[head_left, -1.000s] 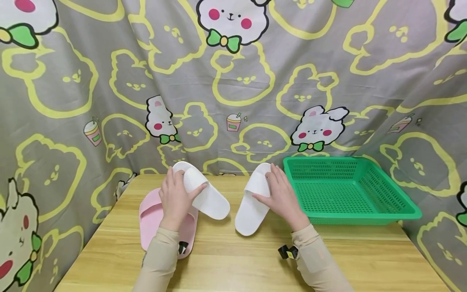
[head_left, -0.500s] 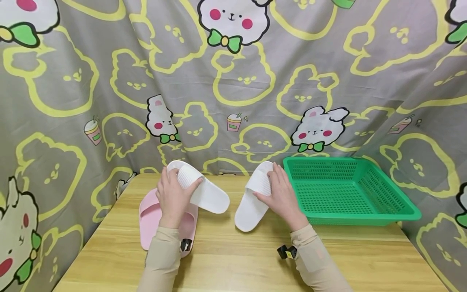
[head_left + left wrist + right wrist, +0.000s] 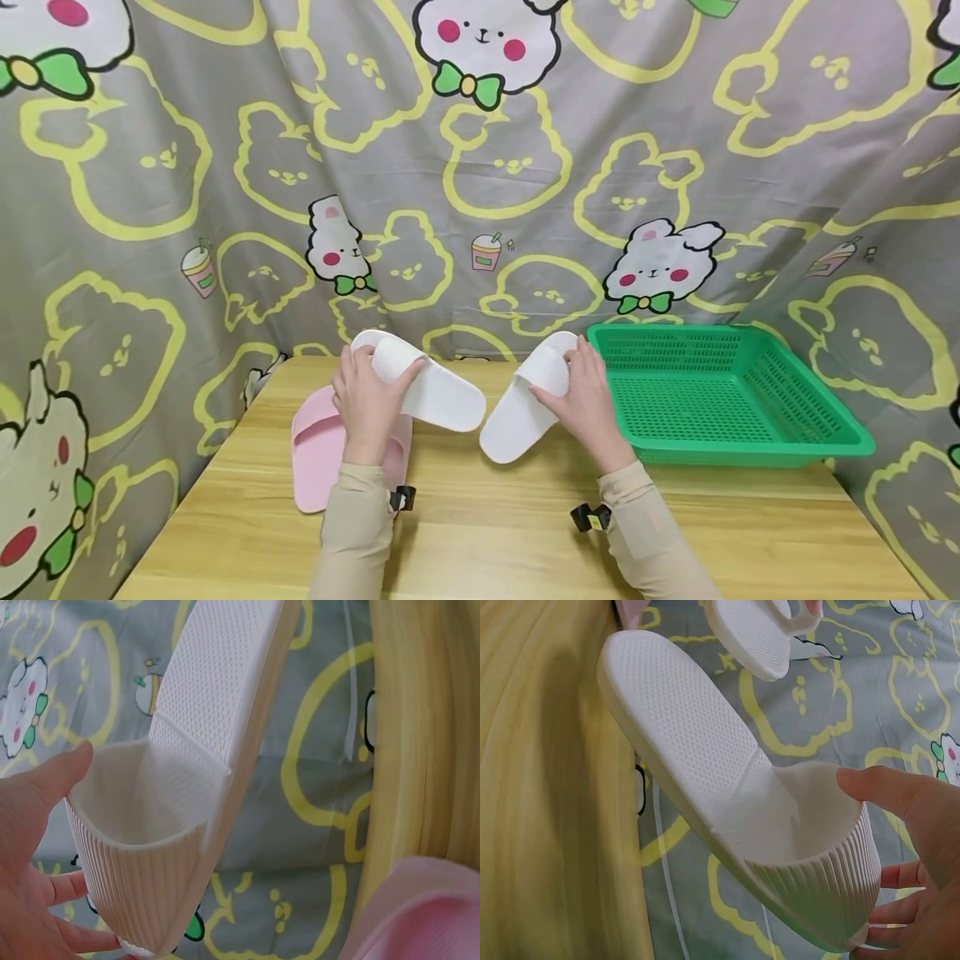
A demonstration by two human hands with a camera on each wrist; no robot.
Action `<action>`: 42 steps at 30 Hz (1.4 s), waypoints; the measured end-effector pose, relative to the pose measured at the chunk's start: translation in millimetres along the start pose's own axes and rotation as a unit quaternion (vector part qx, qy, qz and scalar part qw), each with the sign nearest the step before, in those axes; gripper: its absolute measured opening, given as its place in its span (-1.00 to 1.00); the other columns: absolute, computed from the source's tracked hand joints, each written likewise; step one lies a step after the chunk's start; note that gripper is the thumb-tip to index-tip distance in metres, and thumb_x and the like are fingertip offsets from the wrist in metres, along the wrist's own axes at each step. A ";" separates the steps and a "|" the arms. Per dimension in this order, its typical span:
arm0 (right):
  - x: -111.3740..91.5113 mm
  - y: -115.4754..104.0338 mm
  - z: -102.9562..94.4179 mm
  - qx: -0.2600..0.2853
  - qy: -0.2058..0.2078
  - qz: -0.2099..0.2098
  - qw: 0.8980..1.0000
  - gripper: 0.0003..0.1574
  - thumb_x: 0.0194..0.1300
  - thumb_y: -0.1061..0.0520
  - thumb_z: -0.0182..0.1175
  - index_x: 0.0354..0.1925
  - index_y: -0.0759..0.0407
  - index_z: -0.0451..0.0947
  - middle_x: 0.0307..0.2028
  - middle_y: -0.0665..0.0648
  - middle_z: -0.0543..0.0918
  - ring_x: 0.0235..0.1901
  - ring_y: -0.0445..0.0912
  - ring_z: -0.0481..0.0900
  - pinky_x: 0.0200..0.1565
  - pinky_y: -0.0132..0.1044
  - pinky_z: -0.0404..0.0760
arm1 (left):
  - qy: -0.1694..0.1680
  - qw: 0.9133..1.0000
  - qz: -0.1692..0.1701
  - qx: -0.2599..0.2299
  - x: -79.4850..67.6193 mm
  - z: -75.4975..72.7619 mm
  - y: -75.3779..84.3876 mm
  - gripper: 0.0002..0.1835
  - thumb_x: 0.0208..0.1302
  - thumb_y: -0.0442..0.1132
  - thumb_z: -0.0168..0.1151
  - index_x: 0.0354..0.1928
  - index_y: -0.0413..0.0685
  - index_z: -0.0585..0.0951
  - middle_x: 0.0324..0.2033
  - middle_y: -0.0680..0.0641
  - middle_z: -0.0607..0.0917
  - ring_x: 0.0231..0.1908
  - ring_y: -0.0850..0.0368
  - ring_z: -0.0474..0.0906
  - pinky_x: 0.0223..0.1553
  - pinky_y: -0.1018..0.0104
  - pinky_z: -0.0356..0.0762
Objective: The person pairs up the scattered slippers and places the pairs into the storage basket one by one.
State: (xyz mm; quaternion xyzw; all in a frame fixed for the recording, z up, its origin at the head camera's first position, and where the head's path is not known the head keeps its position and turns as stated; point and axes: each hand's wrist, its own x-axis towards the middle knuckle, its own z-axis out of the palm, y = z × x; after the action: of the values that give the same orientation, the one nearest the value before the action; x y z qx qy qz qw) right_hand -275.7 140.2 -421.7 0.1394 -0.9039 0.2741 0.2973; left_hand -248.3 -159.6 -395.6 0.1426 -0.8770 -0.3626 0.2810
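My left hand [image 3: 369, 400] grips a white slipper [image 3: 446, 400] by its ribbed strap, thumb at the strap's edge and fingers round its outer side. In the left wrist view this white slipper [image 3: 142, 870] is tilted, its heel pointing up and away. A matching white slipper [image 3: 517, 421] is held by my right hand [image 3: 588, 400], thumb on the strap's edge in the right wrist view. The heels of the two slippers angle toward each other, close together. Below my left hand and forearm lie pink slippers [image 3: 315, 458], partly hidden by the arm.
A green plastic basket [image 3: 750, 454] with slotted walls stands at the right on the wooden table [image 3: 480, 533]. Behind the table hangs a grey patterned curtain [image 3: 525, 208]. Each wrist carries a small black device.
Both white slippers have turned in the hands, their heels swinging inward and nearer each other. The left forearm has shifted slightly right. The pink slippers and the basket stay in place.
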 end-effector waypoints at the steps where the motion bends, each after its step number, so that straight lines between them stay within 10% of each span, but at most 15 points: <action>1: 0.4 0.4 -0.4 0.004 0.000 0.009 1.000 -0.12 -0.05 -0.14 0.52 -0.04 0.43 0.35 0.34 0.56 0.25 0.38 0.38 0.18 0.40 0.22 0.17 | 0.000 1.000 -0.003 -0.003 -0.4 0.4 0.2 -0.07 -0.08 0.41 0.37 0.19 -0.06 0.35 0.45 -0.27 0.15 0.40 -0.35 0.06 0.24 -0.36 0.11; 17: 6.3 -9.4 0.0 0.036 -0.027 0.111 0.993 -0.12 0.03 -0.19 0.44 0.00 0.39 0.31 0.41 0.50 0.14 0.43 0.33 0.06 0.45 0.18 0.06 | 0.019 0.998 -0.043 -0.041 -7.0 8.7 1.4 -0.09 -0.04 0.37 0.38 0.17 -0.13 0.36 0.38 -0.24 0.25 0.34 -0.33 0.13 0.32 -0.23 0.07; 42: 6.0 -20.7 7.7 0.073 0.007 0.156 0.985 -0.14 0.06 -0.18 0.43 -0.03 0.41 0.27 0.40 0.53 0.13 0.40 0.31 0.07 0.41 0.15 0.14 | 0.026 0.993 -0.103 -0.061 -5.4 9.5 -3.1 -0.07 -0.05 0.39 0.37 0.18 -0.11 0.32 0.32 -0.26 0.25 0.24 -0.33 0.19 0.22 -0.23 0.20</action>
State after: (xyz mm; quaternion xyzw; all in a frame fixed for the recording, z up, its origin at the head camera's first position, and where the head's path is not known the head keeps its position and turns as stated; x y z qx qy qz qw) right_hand -275.4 118.4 -414.7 0.0159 -0.8900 0.3838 0.2456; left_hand -249.5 -153.9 -405.4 0.2239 -0.8265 -0.4385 0.2729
